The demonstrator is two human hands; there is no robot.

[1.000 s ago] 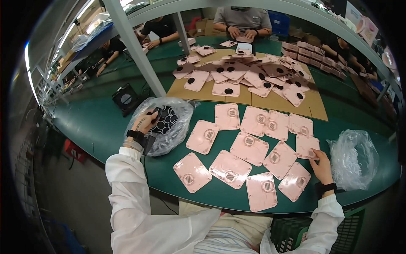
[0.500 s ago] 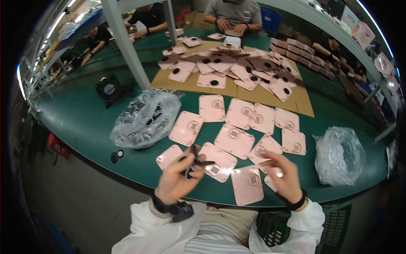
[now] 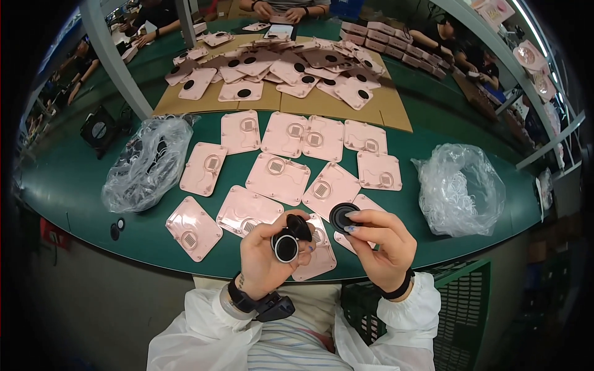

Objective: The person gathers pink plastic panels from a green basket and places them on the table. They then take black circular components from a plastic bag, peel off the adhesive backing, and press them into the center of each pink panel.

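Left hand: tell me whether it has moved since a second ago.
Yes. The left hand left the clear bag of black parts at the table's left and now sits at the near table edge, holding small black discs.

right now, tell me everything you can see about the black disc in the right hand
The black disc is small, round and flat, matte like rubber or plastic, with a raised rim and a shallow dished middle. The right hand pinches it by the edge between thumb and fingertips, face tilted toward the camera, above the near edge of the green table, over a pink plate. It does not touch the discs in the left hand.
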